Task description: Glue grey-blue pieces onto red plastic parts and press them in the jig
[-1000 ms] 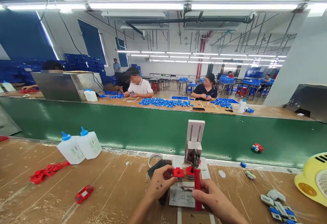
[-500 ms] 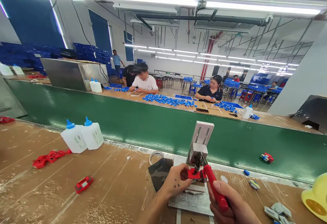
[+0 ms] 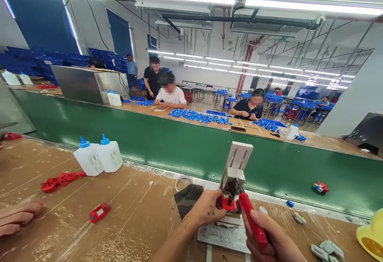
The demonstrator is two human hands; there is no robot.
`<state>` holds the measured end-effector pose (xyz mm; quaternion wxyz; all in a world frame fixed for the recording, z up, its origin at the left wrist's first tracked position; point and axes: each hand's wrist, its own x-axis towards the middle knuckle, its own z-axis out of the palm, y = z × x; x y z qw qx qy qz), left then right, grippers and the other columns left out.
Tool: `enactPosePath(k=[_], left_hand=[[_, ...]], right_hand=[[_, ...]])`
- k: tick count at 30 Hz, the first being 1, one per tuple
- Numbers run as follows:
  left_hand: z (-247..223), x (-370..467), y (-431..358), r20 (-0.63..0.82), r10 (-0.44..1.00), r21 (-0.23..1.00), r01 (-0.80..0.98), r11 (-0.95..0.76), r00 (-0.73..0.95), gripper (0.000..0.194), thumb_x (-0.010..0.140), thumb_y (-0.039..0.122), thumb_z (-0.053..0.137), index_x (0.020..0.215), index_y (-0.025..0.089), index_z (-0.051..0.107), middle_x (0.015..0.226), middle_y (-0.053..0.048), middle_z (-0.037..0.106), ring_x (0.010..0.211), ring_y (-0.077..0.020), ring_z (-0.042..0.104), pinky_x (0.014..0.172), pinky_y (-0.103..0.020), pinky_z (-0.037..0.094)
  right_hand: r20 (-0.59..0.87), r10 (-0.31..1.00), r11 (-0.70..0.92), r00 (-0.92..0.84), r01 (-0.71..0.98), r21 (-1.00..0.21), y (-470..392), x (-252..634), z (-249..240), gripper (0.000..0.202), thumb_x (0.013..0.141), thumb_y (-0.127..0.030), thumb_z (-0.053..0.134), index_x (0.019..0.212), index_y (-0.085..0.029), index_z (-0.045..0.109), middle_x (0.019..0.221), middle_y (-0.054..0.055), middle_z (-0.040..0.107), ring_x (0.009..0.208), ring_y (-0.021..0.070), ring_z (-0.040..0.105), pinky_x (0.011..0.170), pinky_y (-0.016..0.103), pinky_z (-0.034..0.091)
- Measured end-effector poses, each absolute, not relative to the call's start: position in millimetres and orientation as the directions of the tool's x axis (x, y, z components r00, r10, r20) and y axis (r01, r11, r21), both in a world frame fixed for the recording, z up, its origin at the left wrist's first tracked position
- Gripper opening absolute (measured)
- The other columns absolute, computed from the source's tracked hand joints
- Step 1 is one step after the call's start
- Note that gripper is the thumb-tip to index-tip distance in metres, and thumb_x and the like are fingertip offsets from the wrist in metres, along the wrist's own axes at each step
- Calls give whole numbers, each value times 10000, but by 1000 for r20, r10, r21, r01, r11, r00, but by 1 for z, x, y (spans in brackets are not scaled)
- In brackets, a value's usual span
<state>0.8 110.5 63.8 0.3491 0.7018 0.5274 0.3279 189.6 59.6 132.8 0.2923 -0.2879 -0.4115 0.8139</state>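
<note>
My left hand (image 3: 208,208) pinches a red toy car body (image 3: 229,205) by its left side, on the base of a small metal hand press (image 3: 238,154). The plunger tip of the press comes down onto the top of the car body; I cannot tell how hard it bears. My right hand (image 3: 266,230) is wrapped round the red lever handle (image 3: 254,222) of the press, which slants down toward me. My fingers hide part of the car body.
Another person's hand (image 3: 20,216) rests at the left edge. Nearby are a loose red car body (image 3: 99,212), white bottles (image 3: 112,156), a tape roll (image 3: 183,183), grey parts (image 3: 326,250) and a yellow container (image 3: 372,234). Beyond runs a green belt (image 3: 167,146) carrying a small car (image 3: 320,187).
The other person's hand has come in at the left. The small car on the belt has shifted right. Across the belt, a person in black has straightened up. My hands keep their hold.
</note>
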Motion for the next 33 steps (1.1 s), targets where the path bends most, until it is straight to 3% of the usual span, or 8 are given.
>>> enactPosePath(k=[8,16,24,28,33], left_hand=[[68,-1,115,61,959,758,612,-225,277,98,628,83,639,668,173,639,593,41,603,570,-151,533,519,-231,365],[80,-8,128,10,921,687,667,-289,389,80,604,118,689,652,181,700,578,33,643,546,-161,546,516,-237,376],[74,5,121,17,953,707,671,-224,301,61,638,129,658,662,152,709,572,37,607,554,-148,502,492,-239,321],[71,7,120,31,958,728,650,-218,286,79,618,127,669,678,156,713,585,40,616,558,-146,517,510,-237,338],[68,6,124,35,961,748,630,-207,274,54,591,135,666,626,176,674,542,54,558,534,-146,483,486,-246,303]], right_hand=[[-363,829,-430,-425,-71,-900,52,192,107,711,491,-770,871,730,-176,562,539,-108,428,464,35,223,462,191,120],[-294,778,-402,-555,-80,-912,56,199,117,627,661,-764,789,624,-208,502,419,-129,338,393,37,165,432,218,101],[-346,805,-400,-482,-11,-917,54,195,108,685,558,-813,808,707,-205,532,470,-134,369,434,43,178,470,219,150],[-344,862,-362,-373,23,-932,51,195,103,722,511,-829,811,767,-184,612,566,-89,429,491,71,275,501,231,171],[-342,871,-335,-353,82,-938,52,200,100,645,603,-800,777,721,-201,569,558,-98,378,478,70,248,499,241,170]])
